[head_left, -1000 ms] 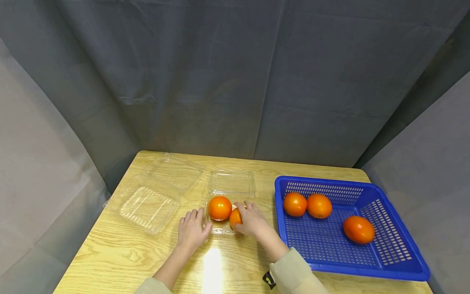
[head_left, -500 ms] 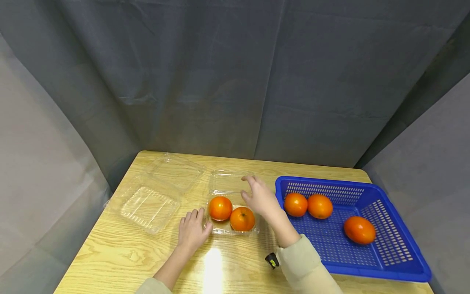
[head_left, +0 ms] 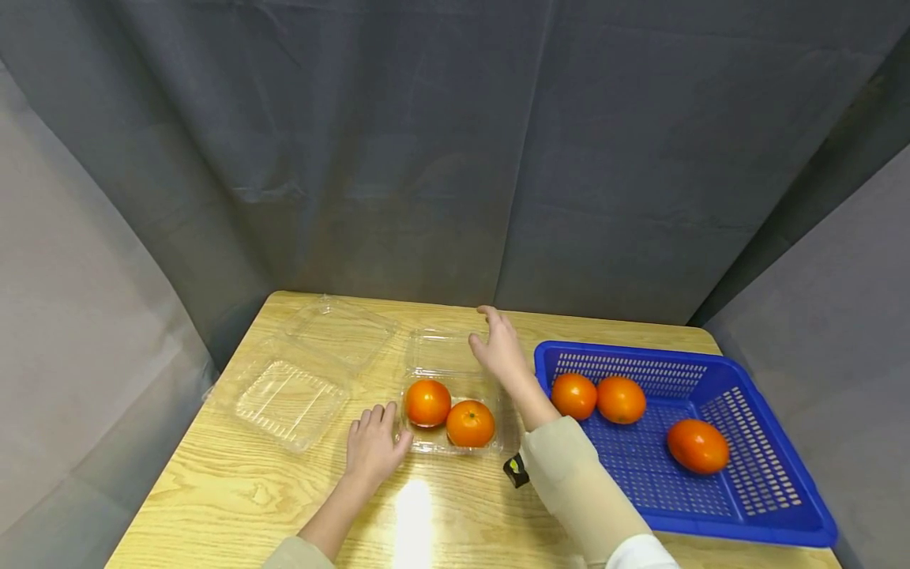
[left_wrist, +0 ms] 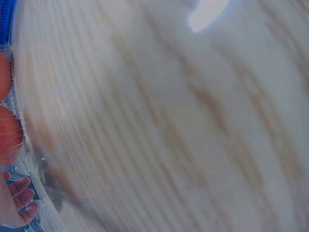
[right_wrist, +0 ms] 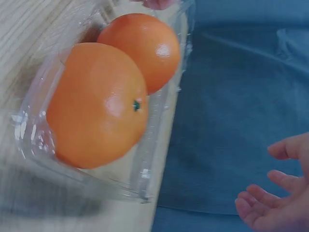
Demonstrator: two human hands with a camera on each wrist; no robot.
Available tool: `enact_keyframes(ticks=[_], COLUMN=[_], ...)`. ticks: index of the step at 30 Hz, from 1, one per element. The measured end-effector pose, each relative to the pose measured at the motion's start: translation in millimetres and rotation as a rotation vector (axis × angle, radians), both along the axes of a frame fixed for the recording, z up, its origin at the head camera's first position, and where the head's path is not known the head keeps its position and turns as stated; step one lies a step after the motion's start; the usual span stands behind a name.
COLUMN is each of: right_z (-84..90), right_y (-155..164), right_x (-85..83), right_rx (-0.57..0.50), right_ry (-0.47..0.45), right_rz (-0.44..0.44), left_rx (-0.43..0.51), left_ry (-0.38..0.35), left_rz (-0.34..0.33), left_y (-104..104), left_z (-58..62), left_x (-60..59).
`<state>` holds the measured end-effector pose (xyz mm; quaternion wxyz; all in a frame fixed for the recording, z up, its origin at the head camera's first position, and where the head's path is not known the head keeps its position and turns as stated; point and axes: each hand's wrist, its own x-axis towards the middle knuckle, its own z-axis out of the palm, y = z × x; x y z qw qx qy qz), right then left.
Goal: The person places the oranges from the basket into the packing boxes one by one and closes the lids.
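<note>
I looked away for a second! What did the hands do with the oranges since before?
The right hand let go of the second orange in the clear box and moved back to the open lid. The left hand stayed at the box's edge. The first orange and blue basket stayed put.

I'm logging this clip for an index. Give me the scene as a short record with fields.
Surface: wooden table
Left hand: rests at the clear clamshell, fingers flat
Right hand: open, over the open lid, holding nothing
In clamshell: two oranges
Blue basket: three oranges
Also: empty open clamshell at left
</note>
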<state>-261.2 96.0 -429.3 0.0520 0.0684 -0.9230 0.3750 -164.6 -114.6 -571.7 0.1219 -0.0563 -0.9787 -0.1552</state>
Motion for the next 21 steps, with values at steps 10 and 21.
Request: enact_keyframes(ticks=[10,21], right_z=[-37.3,-71.8], right_y=[-2.0,5.6], right_x=[-25.2,-32.6], right_rx=[-0.076,-0.106], right_ry=[-0.105,-0.294], right_rz=[-0.143,-0.249], left_rx=[-0.003,-0.010], left_ry=[0.008,-0.002], left_rz=[0.000,0.003], left_y=[-0.3,0.1], left_z=[0.8,-0.3], left_x=[0.3,-0.4])
